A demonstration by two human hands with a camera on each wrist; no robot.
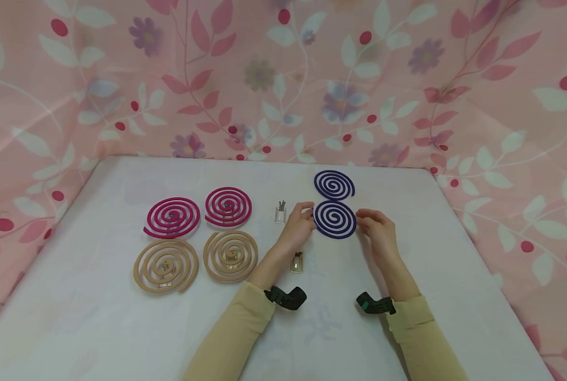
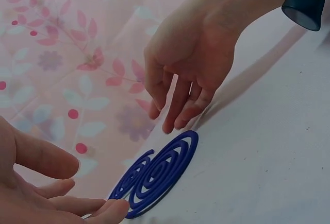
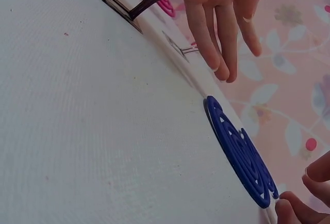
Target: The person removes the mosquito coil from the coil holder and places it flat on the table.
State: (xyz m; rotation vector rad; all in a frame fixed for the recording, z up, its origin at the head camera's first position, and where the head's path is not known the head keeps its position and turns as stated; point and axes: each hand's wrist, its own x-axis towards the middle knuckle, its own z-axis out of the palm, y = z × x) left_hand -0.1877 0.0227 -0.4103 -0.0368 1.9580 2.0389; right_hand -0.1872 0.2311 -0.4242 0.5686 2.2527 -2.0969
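Note:
The nearer blue mosquito coil point(image 1: 334, 219) lies flat between the two hands, with a second blue coil point(image 1: 334, 184) just behind it. My left hand point(image 1: 299, 226) is at its left edge, fingers loosely extended; in the left wrist view a fingertip overlaps the coil's rim point(image 2: 192, 149). At the coil's right edge is my right hand point(image 1: 380, 233), its fingers loosely bent and nothing gripped. The right wrist view has right fingertips point(image 3: 291, 208) close beside the end of the blue coil point(image 3: 240, 157).
Two pink coils point(image 1: 228, 207) and two tan coils point(image 1: 166, 265) sit on the left, with metal stands visible through their gaps. One small metal stand point(image 1: 281, 214) is left of the left hand, another point(image 1: 296, 262) near its wrist. A floral curtain point(image 1: 264, 79) borders the white table point(image 1: 98, 328).

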